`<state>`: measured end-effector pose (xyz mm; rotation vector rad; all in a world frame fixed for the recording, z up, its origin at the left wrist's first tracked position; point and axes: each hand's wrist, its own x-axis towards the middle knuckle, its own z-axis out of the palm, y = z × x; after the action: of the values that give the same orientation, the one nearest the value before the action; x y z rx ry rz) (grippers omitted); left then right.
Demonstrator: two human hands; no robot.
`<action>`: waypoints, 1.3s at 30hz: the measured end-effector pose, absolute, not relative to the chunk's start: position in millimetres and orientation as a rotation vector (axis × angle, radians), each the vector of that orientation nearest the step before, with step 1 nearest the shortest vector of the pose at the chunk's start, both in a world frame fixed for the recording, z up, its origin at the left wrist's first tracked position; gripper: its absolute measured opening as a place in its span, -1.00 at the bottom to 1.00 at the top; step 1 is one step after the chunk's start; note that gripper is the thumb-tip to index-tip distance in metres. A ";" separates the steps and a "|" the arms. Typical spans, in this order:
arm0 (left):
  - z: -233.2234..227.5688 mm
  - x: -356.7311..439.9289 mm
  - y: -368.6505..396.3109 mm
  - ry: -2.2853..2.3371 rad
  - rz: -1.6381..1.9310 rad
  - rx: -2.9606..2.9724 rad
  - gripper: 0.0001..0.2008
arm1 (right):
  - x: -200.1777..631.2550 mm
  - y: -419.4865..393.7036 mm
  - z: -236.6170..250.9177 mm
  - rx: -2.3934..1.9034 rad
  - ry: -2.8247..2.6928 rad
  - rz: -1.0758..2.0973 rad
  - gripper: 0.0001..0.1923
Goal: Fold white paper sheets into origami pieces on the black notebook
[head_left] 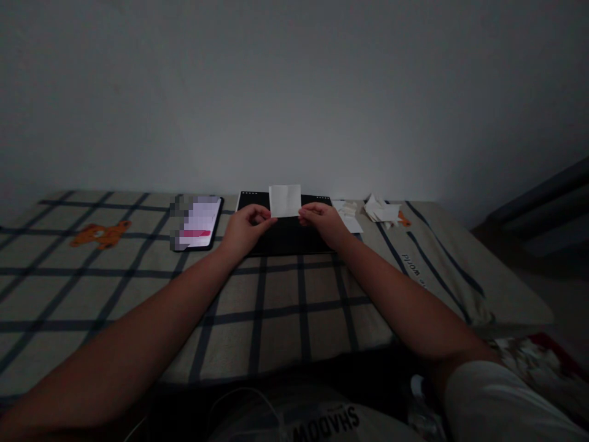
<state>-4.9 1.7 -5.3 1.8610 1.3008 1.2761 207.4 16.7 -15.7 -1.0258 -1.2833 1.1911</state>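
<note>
The left hand (243, 232) and the right hand (326, 222) grip a small white paper sheet (285, 199) at its lower left and lower right corners respectively, each between thumb and fingers. The sheet is roughly square, with a faint vertical crease near its middle. It is positioned in front of the upper part of a flat black panel (294, 238); contact between sheet and panel cannot be determined. The panel lies on a checked cloth (280, 288) and carries rows of white marks at its upper corners. A phone (202, 222) with a lit screen, partly pixelated, lies to the left of the panel. Flat white papers (352, 221) lie just beside the panel's right side; crumpled paper (381, 209) lies farther right.
</note>
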 end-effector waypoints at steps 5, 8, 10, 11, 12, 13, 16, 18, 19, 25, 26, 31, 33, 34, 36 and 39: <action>-4.6 -4.9 0.8 1.320 1.284 1.927 -0.86 | 208.7 17.6 -18.2 -0.946 -1.285 1.165 -0.58; -7.1 -5.6 3.1 1.322 1.291 1.938 -0.86 | 208.6 16.5 -17.5 -0.944 -1.315 1.139 -0.61; -8.7 -6.2 4.7 1.314 1.310 1.936 -0.85 | 207.9 15.4 -16.3 -0.943 -1.334 1.134 -0.63; -9.3 -6.4 5.1 1.305 1.327 1.935 -0.84 | 207.4 14.9 -15.7 -0.937 -1.337 1.132 -0.62; -9.5 -6.8 5.3 1.295 1.343 1.941 -0.82 | 206.8 14.4 -15.2 -0.928 -1.336 1.132 -0.61; -9.5 -7.3 5.1 1.287 1.359 1.962 -0.80 | 206.3 14.1 -14.9 -0.918 -1.338 1.135 -0.60; -8.1 -9.3 3.7 1.283 1.353 2.187 -0.79 | 205.2 13.6 -14.7 -0.909 -1.359 1.151 -0.61; -6.4 -11.0 2.5 1.287 1.331 2.409 -0.86 | 205.2 13.5 -15.0 -0.908 -1.376 1.162 -0.62; -5.3 -11.8 1.9 1.287 1.317 2.505 -0.87 | 205.4 13.4 -15.0 -0.908 -1.383 1.166 -0.62; 4.8 -13.1 -3.6 1.322 1.215 2.772 -0.78 | 206.2 7.2 -9.5 -0.977 -1.528 1.008 -0.72; 6.4 -13.0 -4.7 1.330 1.196 2.782 -0.78 | 206.1 5.6 -8.1 -0.995 -1.592 0.907 -0.74; 9.7 -13.2 -6.6 1.395 1.090 2.798 -0.76 | 205.8 2.3 -5.5 -0.941 -1.875 0.416 -0.81; 9.3 -13.4 -5.8 1.406 1.062 2.802 -0.76 | 206.2 3.6 -6.5 -0.915 -1.915 0.341 -0.84; 9.1 -13.3 -5.4 1.404 1.057 2.801 -0.75 | 206.5 4.5 -7.1 -0.905 -1.923 0.317 -0.85; 8.9 -12.6 -5.2 1.375 1.052 2.803 -0.75 | 207.2 6.0 -8.3 -0.885 -1.934 0.284 -0.86; 9.4 -10.7 -7.3 1.339 1.050 2.814 -0.76 | 207.7 6.4 -8.8 -0.850 -1.949 0.248 -0.87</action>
<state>-10.7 -7.3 9.4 2.8142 1.3394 1.0498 207.7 6.4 -8.8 -0.8498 -1.9488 0.2476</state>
